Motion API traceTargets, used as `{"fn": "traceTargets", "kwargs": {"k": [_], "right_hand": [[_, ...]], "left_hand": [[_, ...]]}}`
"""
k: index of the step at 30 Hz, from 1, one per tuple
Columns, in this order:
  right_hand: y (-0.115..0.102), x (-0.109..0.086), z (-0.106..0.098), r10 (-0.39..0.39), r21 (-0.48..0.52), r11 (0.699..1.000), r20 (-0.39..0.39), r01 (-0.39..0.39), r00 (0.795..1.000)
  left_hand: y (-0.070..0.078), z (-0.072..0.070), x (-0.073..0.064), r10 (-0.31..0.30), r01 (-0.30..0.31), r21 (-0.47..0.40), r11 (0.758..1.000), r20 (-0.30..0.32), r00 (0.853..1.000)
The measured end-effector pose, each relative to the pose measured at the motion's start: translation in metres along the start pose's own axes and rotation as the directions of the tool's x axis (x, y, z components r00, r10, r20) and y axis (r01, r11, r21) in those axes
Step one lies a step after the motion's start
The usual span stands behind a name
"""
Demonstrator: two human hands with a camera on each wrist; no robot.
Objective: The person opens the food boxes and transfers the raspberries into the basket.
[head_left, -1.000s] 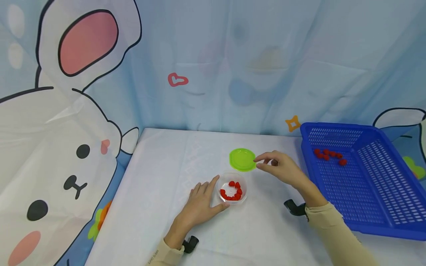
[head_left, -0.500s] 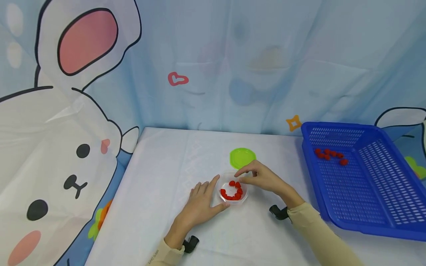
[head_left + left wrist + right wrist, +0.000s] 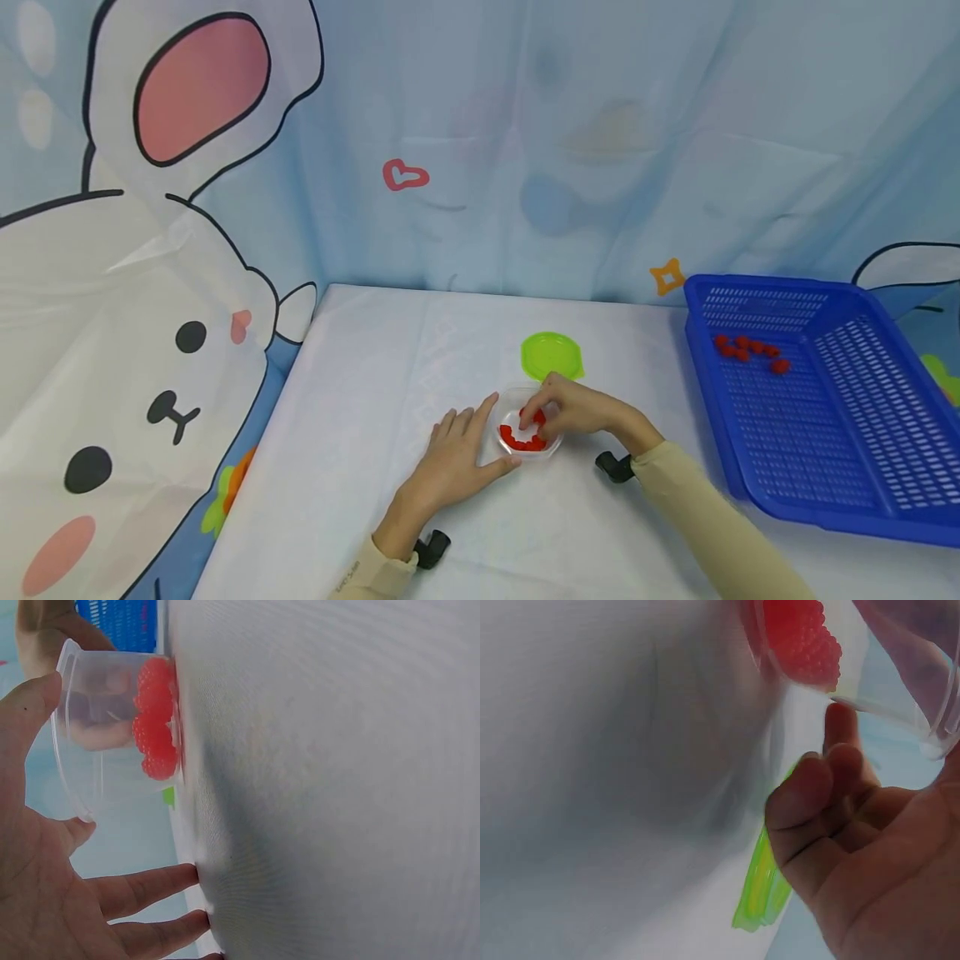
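Just below the frame's centre, the right hand [image 3: 576, 408] dips bent fingers into the cup [image 3: 116, 766] of berries [image 3: 522, 445]; whether they pinch one cannot be told. The left hand [image 3: 447, 472], fingers spread, touches the rim [image 3: 62, 761], likely the best hold: the cup looks light, the berries soft. Above lies the lid [image 3: 551, 355].

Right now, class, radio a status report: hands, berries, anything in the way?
Left hand at rim of clear cup; right hand dips inside, grip unclear. Red berries on cup bottom, more in blue basket. Right hand partly blocks opening.
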State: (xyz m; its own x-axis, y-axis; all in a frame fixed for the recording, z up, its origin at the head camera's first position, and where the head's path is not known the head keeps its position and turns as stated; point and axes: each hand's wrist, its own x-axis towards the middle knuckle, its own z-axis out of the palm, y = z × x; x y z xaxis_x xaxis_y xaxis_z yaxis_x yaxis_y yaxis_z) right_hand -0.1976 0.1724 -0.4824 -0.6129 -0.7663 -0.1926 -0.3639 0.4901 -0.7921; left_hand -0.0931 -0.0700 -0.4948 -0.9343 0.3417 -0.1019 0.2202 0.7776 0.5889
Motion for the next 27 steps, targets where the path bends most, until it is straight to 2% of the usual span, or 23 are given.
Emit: {"fn": "traceTargets", "kwargs": {"k": [6, 11, 19, 21, 27], "right_hand": [[-0.004, 0.010, -0.005, -0.107, -0.054, 0.992, 0.120, 0.114, 0.987], [-0.013, 0.015, -0.007, -0.051, -0.135, 0.988, 0.156, 0.073, 0.986], [-0.019, 0.012, -0.007, 0.109, -0.196, 0.977, 0.137, -0.081, 0.985], [-0.018, 0.011, -0.007, 0.117, -0.199, 0.976, 0.132, -0.090, 0.984], [-0.009, 0.008, -0.006, 0.032, -0.152, 0.988, 0.124, -0.013, 0.992]], "left_hand": [[0.001, 0.000, 0.000, -0.002, 0.002, 0.008, 1.000, -0.006, 1.000], [0.001, 0.000, 0.001, -0.010, 0.010, 0.013, 1.000, -0.006, 1.000], [0.001, 0.001, 0.002, 0.000, 0.000, 0.015, 1.000, -0.012, 1.000], [0.002, 0.001, 0.001, 0.000, 0.000, 0.011, 1.000, -0.009, 1.000], [0.000, 0.001, 0.001, 0.009, -0.008, 0.013, 1.000, -0.018, 1.000]]}}
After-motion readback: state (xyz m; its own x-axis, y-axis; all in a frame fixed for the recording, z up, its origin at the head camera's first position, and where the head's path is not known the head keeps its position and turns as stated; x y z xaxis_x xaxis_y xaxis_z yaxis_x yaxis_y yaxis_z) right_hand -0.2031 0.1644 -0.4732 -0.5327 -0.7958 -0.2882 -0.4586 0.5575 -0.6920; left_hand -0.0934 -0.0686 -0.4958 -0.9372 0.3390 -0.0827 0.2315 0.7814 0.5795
